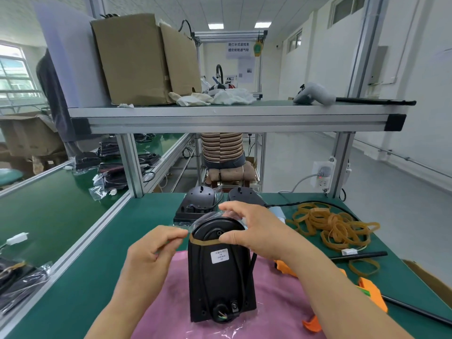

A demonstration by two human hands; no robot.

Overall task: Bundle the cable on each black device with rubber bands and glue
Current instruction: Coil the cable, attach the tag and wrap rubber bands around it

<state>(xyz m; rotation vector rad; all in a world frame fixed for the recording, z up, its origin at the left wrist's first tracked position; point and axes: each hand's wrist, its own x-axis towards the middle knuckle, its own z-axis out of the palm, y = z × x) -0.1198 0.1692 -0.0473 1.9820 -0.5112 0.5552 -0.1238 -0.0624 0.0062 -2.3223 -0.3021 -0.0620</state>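
On the pink cloth (171, 302) spread over the green bench (102, 241), the black oval-backed plastic device (221, 277) stands tilted, its thin black cable (242, 277) looped down the back. The left hand (151, 253) pinches clear plastic film (182, 227) beside the top. The right hand (252, 228) curls over that top, thumb pressing the tan rubber band (204, 242) — seat it flat across both cable runs, untwisted, before gluing. A pile of spare tan bands (335, 227) lies beyond — to the right.

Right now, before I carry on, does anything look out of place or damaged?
Nothing looks spilled or broken. Only oddity: coloured wire ends show bare in the round opening at the near edge of the black device. The left hand pinches the rubber band at its side while the right hand grips its top.
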